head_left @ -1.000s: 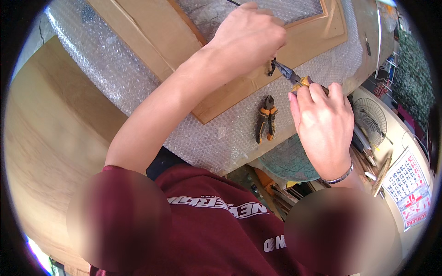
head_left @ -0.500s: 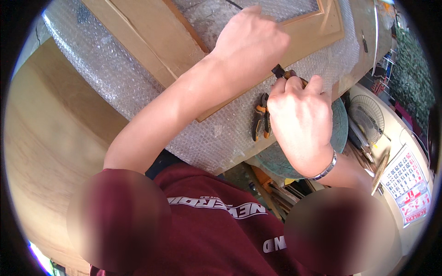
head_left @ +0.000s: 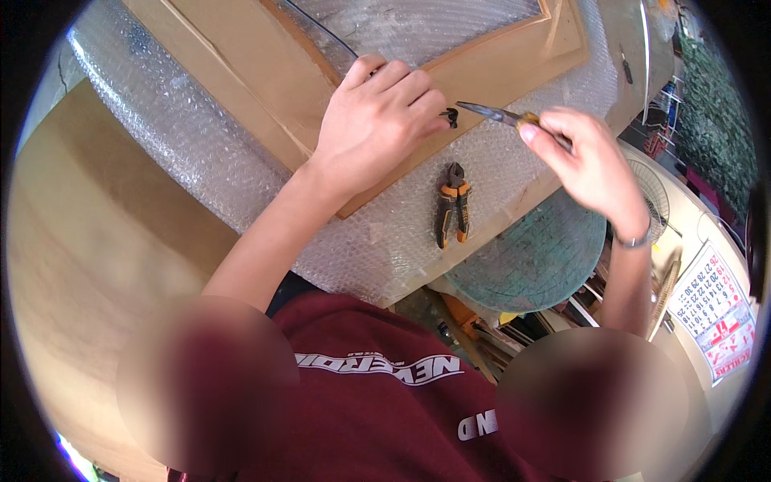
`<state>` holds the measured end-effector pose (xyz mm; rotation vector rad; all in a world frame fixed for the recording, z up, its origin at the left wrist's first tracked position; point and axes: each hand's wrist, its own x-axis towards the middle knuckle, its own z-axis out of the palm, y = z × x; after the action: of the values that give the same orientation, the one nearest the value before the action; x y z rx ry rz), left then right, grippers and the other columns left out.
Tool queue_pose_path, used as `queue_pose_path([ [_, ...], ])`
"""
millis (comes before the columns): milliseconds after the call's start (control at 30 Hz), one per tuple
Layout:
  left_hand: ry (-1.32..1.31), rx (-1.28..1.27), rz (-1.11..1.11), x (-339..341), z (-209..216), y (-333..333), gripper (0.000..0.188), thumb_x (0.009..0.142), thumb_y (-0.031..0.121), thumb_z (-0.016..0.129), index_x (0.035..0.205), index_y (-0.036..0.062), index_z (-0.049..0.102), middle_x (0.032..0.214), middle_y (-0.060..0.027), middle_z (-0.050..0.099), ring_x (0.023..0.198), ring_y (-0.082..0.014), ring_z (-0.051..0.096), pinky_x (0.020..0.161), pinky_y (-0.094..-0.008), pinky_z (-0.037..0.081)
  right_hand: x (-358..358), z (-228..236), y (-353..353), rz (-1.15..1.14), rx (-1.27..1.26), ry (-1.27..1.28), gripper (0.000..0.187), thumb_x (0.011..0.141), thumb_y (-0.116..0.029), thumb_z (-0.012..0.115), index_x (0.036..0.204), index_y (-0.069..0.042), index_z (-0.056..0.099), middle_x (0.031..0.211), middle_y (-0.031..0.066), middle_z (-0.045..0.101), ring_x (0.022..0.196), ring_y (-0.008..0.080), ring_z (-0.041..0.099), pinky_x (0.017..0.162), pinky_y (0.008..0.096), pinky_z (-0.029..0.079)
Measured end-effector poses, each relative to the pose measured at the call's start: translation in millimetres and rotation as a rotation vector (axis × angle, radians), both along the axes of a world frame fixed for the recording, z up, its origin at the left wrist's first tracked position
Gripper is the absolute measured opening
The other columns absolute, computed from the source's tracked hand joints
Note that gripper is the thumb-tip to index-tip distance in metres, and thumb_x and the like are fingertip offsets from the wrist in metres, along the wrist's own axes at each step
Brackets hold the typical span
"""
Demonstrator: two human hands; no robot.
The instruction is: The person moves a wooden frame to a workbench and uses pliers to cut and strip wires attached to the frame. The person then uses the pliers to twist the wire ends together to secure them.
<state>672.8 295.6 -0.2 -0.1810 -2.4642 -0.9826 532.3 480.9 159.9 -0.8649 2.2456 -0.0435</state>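
My left hand (head_left: pixel 381 120) is closed around a black cable (head_left: pixel 325 30), which runs in from the upper left. The cable's dark end (head_left: pixel 451 119) sticks out past my fingers. Just to the right, my right hand (head_left: pixel 590 161) grips needle-nose pliers (head_left: pixel 502 115) with yellow-and-dark handles. Their tip points left and stands slightly apart from the cable end. Diagonal cutters (head_left: pixel 454 205) with black-and-orange handles lie on the bubble wrap (head_left: pixel 502 165), between my hands and nearer my body. Beneath my left hand is a tan wooden frame (head_left: pixel 522 68).
A round greenish stool top (head_left: pixel 534 257) stands beside the table's near edge. A fan (head_left: pixel 650 189) and a sheet calendar (head_left: pixel 715 313) are at the right. A curved wooden panel (head_left: pixel 104 241) fills the left side. A small dark tool (head_left: pixel 627 69) lies at the far right.
My hands have moved apart: the left went left and down with the cable, the right moved right with the pliers. The pliers' jaws and the cable end now show.
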Motion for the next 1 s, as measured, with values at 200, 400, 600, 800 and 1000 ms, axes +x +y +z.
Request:
queue_pose_path([
  [200,0.045,-0.093,-0.035,-0.3,-0.1,0.7,0.014,0.075,0.019,0.071,0.086,0.0146,0.063,0.087,0.002,0.056,0.089,-0.0158,0.057,0.087,-0.0343,0.043,-65.1,-16.0,-34.1,0.289,0.222,-0.239,0.052,0.101,-0.039,0.062,0.07,0.002,0.053,0.057,0.0069,0.034,0.054,0.0149,0.035,0.052,0.0367,0.034],
  [400,0.055,-0.08,-0.105,0.9,-2.7,-3.1,0.015,0.074,0.016,0.066,0.088,0.0136,0.065,0.087,0.0017,0.056,0.091,-0.0152,0.057,0.091,-0.0338,0.043,-83.4,-17.0,-65.5,0.38,0.338,-0.318,0.052,0.098,-0.037,0.064,0.066,0.001,0.048,0.057,0.0044,0.033,0.053,0.0148,0.034,0.052,0.0365,0.033],
  [600,0.029,-0.082,-0.119,2.1,0.3,-5.4,0.013,0.075,0.016,0.066,0.087,0.0126,0.066,0.087,0.0014,0.057,0.092,-0.0149,0.057,0.091,-0.0333,0.042,-78.9,-17.3,-98.1,0.467,0.418,-0.371,0.049,0.096,-0.029,0.067,0.066,0.001,0.043,0.058,0.0049,0.027,0.054,0.0145,0.031,0.051,0.036,0.031],
  [800,-0.001,-0.03,-0.113,2.0,-0.3,-5.2,0.009,0.076,0.016,0.065,0.084,0.0126,0.063,0.085,0.0011,0.056,0.09,-0.0148,0.057,0.088,-0.0325,0.042,-44.5,5.5,-92.2,0.482,0.346,-0.061,0.043,0.092,-0.039,0.068,0.073,-0.001,0.065,0.069,0.0163,0.061,0.072,0.0336,0.062,0.069,0.0428,0.051],
  [1000,-0.06,0.015,-0.032,-0.4,-1.7,-4.5,0.024,0.079,0.028,0.078,0.077,0.0156,0.058,0.082,0.002,0.056,0.083,-0.0166,0.056,0.081,-0.0337,0.042,3.0,-3.0,-18.8,0.084,-0.026,-0.021,0.031,0.093,-0.026,0.072,0.078,0.001,0.067,0.062,0.0163,0.059,0.053,0.0322,0.058,0.053,0.0422,0.045],
])
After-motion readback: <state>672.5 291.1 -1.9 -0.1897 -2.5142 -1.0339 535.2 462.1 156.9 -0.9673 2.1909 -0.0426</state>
